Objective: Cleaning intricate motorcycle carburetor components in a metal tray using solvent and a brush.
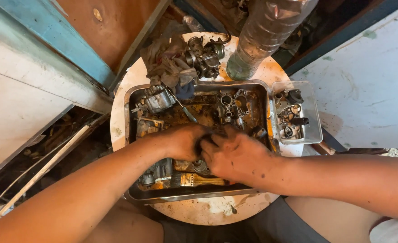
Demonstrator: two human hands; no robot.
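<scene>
Two hands meet over the middle of the metal tray [131, 96], toward its near edge. The left hand [183, 141] and right hand [237, 155] both close their grip on one small dark part [206, 143] — mostly hidden between the fingers, so its long axis cannot be told. It lies level between them, neither hand nearer. A brush [201, 180] rests just below, by the near rim.

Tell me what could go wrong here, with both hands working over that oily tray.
The left hand and right hand grip a small dark part over the oily metal tray; it might slip from greasy fingers. The clear box of small bits overhangs the round table edge; a nudge could tip it.
</scene>
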